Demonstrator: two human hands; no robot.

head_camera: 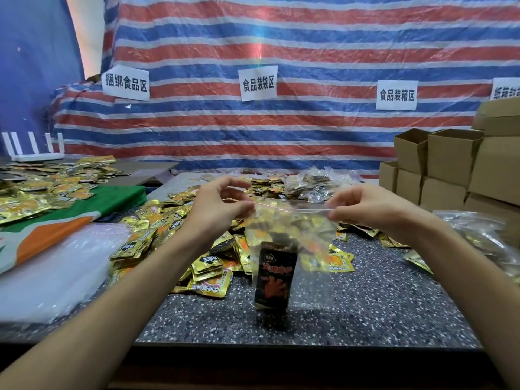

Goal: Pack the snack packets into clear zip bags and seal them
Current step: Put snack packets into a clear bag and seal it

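A clear zip bag [312, 277] hangs above the speckled table [365, 305], held up by its top strip. My left hand [216, 204] pinches the strip's left end. My right hand [363, 206] pinches its right end. Inside the bag stands a dark snack packet [274, 277] with orange lettering, and gold packets show higher up in the bag. A heap of loose gold snack packets [174, 237] lies on the table behind and left of the bag.
A stack of clear empty bags [56, 271] lies at the left. Filled clear bags [315, 184] sit at the back and at the right edge [484, 237]. Cardboard boxes [450, 164] are stacked at the right. More gold packets cover a green and orange cloth [112, 198] at the left.
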